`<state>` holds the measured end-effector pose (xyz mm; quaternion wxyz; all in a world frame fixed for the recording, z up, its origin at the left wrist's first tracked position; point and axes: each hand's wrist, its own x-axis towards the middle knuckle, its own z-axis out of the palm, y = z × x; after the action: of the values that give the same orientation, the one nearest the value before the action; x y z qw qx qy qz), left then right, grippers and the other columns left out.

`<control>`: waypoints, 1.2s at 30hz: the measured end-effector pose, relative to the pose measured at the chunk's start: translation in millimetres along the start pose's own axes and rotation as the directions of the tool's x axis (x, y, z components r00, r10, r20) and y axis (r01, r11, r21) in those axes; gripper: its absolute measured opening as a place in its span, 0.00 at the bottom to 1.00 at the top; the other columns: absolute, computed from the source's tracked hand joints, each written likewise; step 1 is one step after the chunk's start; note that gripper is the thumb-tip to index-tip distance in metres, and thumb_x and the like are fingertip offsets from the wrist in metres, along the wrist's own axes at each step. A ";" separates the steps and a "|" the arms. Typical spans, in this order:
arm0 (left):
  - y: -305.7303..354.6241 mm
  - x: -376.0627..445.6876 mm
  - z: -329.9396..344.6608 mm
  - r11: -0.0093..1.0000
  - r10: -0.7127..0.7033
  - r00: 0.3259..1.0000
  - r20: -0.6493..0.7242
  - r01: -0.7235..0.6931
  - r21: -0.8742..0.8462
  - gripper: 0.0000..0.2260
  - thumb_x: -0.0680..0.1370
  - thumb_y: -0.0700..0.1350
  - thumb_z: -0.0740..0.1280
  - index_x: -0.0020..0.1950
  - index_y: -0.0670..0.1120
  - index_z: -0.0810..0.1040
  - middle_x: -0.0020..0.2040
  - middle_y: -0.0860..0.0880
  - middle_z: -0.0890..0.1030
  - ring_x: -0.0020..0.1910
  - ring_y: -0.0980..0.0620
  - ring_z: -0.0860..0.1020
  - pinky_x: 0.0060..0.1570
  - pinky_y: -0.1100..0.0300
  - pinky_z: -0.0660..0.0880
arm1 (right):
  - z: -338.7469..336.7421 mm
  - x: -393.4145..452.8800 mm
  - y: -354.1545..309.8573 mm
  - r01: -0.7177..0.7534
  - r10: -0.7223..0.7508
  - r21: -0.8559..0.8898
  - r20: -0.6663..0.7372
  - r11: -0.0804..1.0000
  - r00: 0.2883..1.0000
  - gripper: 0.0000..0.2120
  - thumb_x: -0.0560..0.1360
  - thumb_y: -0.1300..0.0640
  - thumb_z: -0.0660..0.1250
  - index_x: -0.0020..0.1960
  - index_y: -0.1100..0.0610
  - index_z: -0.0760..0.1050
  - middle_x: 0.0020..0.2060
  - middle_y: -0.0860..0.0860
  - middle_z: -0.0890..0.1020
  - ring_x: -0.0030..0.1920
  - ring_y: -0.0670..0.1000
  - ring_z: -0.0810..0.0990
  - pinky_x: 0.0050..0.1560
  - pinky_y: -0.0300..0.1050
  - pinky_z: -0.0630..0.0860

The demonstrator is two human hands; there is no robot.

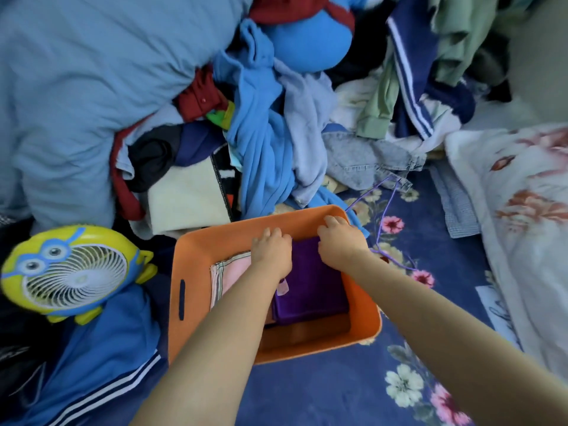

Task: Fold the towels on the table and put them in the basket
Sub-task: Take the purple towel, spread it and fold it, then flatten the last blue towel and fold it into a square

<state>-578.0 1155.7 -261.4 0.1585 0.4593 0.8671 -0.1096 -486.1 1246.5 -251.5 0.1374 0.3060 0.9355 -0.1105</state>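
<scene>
Clothes lay heaped across the background: a pale blue duvet (76,96), blue garments and jeans, with a cartoon desk fan (72,273) at the left, all resting on a navy floral sheet (322,392) that served as the surface. Near the middle stood the orange basket (196,305), its handle slot facing left. Inside it a folded purple towel (313,290) lay flat against the right wall, partly over a folded pink towel (229,278) on the left. Both hands reached down into the basket at the purple towel's far edge. The left hand (272,250) had its fingers curled over that edge, and the right hand (339,241) likewise gripped it close to the far wall. Holding both far corners probably served to keep the fold from springing open while the towel was seated squarely. Judging by the pile, more folding remained.
</scene>
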 end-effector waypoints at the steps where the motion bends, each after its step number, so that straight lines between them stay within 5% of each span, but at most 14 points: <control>1: 4.4 -10.9 -17.9 1.000 0.000 1.000 -0.023 0.001 0.011 0.15 0.78 0.41 0.60 0.64 0.43 0.70 0.66 0.44 0.69 0.68 0.45 0.64 0.63 0.51 0.65 | -16.3 -11.0 1.3 0.001 0.000 0.002 -0.022 1.000 1.000 0.14 0.78 0.60 0.54 0.60 0.62 0.71 0.62 0.57 0.70 0.64 0.57 0.67 0.56 0.51 0.70; 10: 54.9 -156.3 -139.9 0.995 -0.057 0.978 -0.201 0.073 0.072 0.15 0.78 0.40 0.58 0.65 0.42 0.71 0.65 0.44 0.71 0.66 0.44 0.67 0.61 0.51 0.67 | -124.3 -149.5 15.5 0.100 -0.091 0.025 -0.250 0.995 0.964 0.13 0.76 0.61 0.55 0.58 0.63 0.72 0.61 0.57 0.71 0.60 0.59 0.72 0.52 0.49 0.71; 21: 108.6 -340.2 -146.6 0.997 0.000 0.961 -0.277 0.021 0.071 0.13 0.79 0.42 0.57 0.62 0.43 0.73 0.63 0.43 0.74 0.64 0.42 0.71 0.58 0.51 0.70 | -142.3 -348.3 21.0 0.089 -0.097 -0.038 -0.395 0.995 0.914 0.16 0.78 0.60 0.55 0.62 0.61 0.72 0.63 0.56 0.72 0.62 0.58 0.72 0.57 0.52 0.74; 30: 169.9 -477.4 -109.1 0.934 0.335 0.905 -0.263 -0.281 0.222 0.14 0.79 0.42 0.57 0.64 0.42 0.71 0.65 0.42 0.71 0.65 0.42 0.69 0.58 0.50 0.70 | -80.5 -554.2 20.3 -0.198 0.210 0.077 -0.494 0.977 0.844 0.16 0.76 0.60 0.56 0.62 0.60 0.72 0.65 0.57 0.72 0.62 0.59 0.72 0.60 0.53 0.72; 36: 282.9 -580.6 -57.8 0.748 0.654 0.729 -0.202 -0.584 0.316 0.15 0.79 0.41 0.57 0.64 0.42 0.72 0.66 0.42 0.72 0.65 0.42 0.70 0.60 0.52 0.69 | -15.4 -732.3 51.6 -0.496 0.528 0.204 -0.475 0.844 0.704 0.16 0.77 0.60 0.57 0.63 0.60 0.73 0.63 0.57 0.72 0.64 0.57 0.71 0.62 0.49 0.70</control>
<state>-46.4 889.6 -2.5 -0.0019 0.7496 0.6572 -0.0787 109.5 894.6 -5.6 -0.1012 0.5757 0.8113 -0.0105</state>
